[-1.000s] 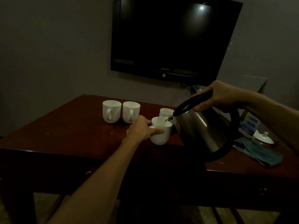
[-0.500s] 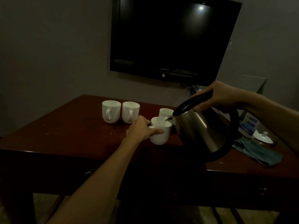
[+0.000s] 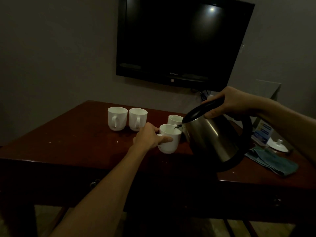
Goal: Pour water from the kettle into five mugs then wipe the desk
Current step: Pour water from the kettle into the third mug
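left hand (image 3: 147, 136) grips mug (image 3: 169, 139) on desk (image 3: 77, 139) | right hand (image 3: 229, 101) grips kettle (image 3: 212, 135) handle, kettle tilted, spout over mug rim | cloth (image 3: 271, 160) at desk's right

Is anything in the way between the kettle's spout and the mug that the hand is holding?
Nothing visible is. The kettle, tilted by the right hand, has its spout right over the rim of the near mug, which the left hand grips. The other mugs stand behind and to the left, off that path.
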Motion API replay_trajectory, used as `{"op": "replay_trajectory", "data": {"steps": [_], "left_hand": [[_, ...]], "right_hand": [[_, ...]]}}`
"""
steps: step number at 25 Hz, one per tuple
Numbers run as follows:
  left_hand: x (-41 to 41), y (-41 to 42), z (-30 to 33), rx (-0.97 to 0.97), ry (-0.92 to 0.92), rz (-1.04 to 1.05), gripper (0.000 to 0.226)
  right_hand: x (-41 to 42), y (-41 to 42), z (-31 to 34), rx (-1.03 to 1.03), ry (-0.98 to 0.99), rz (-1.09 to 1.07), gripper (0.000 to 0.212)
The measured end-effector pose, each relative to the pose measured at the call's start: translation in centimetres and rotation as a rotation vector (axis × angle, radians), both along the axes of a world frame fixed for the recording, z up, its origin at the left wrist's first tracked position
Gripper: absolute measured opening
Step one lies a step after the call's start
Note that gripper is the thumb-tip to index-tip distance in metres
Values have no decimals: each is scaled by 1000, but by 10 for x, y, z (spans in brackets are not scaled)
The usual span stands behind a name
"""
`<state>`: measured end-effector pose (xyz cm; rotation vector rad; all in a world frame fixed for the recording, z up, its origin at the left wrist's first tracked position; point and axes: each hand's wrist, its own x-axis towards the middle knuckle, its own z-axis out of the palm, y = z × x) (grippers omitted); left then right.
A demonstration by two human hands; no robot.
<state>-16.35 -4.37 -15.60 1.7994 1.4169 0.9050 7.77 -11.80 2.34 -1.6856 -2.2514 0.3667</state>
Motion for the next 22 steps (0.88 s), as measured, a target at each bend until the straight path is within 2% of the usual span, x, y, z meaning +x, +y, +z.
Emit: {"op": "replay_trajectory", "data": {"steps": [18,22], "left_hand": [[0,0,0,-3,-8,6,40],[1,1,-1,13,-7,-1,33]], "right_hand": [[-4,-1,4,-10,-28,1,44],[-3,0,3,-7,-18,1,45]]}}
